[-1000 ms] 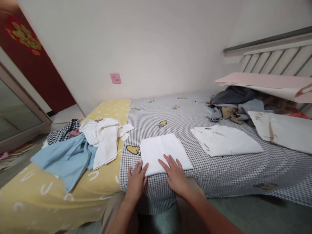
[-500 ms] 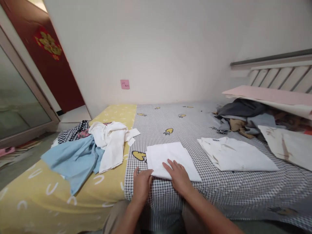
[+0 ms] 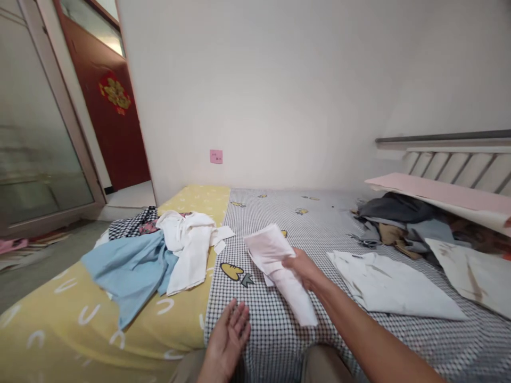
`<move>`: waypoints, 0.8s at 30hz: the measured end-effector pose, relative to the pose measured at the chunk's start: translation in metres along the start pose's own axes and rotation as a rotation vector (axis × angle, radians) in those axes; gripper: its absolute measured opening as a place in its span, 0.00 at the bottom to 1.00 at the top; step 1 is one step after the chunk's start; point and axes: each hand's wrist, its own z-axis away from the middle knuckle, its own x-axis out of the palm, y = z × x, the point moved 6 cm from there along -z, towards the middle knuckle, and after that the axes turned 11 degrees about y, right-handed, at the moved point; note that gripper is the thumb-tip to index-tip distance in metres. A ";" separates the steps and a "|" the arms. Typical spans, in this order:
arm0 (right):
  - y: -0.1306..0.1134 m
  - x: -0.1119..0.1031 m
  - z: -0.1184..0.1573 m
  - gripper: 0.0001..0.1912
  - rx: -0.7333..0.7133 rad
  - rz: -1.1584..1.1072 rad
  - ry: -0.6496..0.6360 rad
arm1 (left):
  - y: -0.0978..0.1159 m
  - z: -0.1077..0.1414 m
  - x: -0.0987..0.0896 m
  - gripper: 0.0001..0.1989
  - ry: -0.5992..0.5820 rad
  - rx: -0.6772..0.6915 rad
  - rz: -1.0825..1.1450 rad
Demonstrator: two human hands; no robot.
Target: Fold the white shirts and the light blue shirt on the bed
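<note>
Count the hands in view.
2. The right hand grips the folded white cloth above the checked sheet; the left hand, open and empty, is nearer the camera, left of the cloth. Both show plainly; no others visible.

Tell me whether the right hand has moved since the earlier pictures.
Yes: upward in the view, the right hand now being nearer the pink note on the wall.

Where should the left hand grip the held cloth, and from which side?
Likely midway along the left edge of the cloth, coming from the near left: the right hand holds the right edge, leaving the long left one free, and the left hand is open there.
</note>
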 end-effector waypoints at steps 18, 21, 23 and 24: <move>0.172 0.039 0.093 0.31 0.543 -1.230 0.549 | -0.048 0.008 0.042 0.24 -0.151 -0.202 -0.216; 0.166 0.037 0.100 0.32 0.555 -1.331 0.512 | -0.048 0.008 0.049 0.23 -0.148 -0.189 -0.259; 0.156 0.031 0.103 0.33 0.538 -1.400 0.403 | -0.047 0.010 0.055 0.21 -0.140 -0.177 -0.251; 0.152 0.027 0.105 0.34 0.522 -1.430 0.344 | -0.047 0.010 0.059 0.20 -0.135 -0.171 -0.241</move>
